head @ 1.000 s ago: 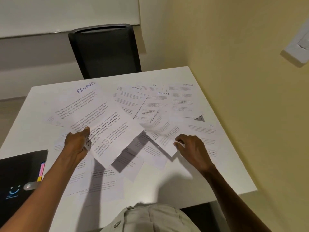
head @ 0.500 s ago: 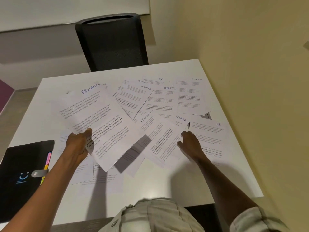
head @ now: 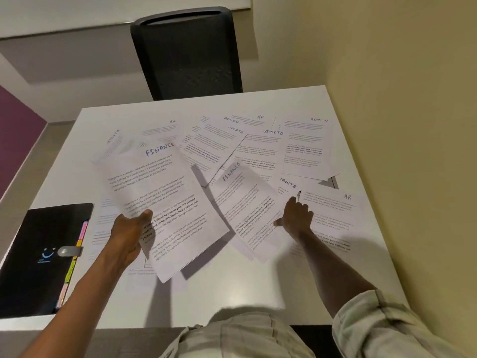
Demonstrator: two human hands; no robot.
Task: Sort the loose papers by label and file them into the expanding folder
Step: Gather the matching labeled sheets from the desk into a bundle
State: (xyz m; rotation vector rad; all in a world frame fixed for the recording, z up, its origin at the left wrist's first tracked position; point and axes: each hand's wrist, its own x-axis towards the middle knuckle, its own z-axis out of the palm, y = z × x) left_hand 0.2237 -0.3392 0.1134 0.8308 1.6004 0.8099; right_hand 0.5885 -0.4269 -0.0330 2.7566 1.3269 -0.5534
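A second FINANCE sheet lies on the counter, touching the right hand on its thumb side, its long axis running away and leftward. The right fingers are spread loosely at its edge; whether paper is pinched cannot be told. A FINANCE stack is held raised, clamped between thumb and fingers of the left hand. The sheets are thin, limp and white. The closed black folder lies at the near left.
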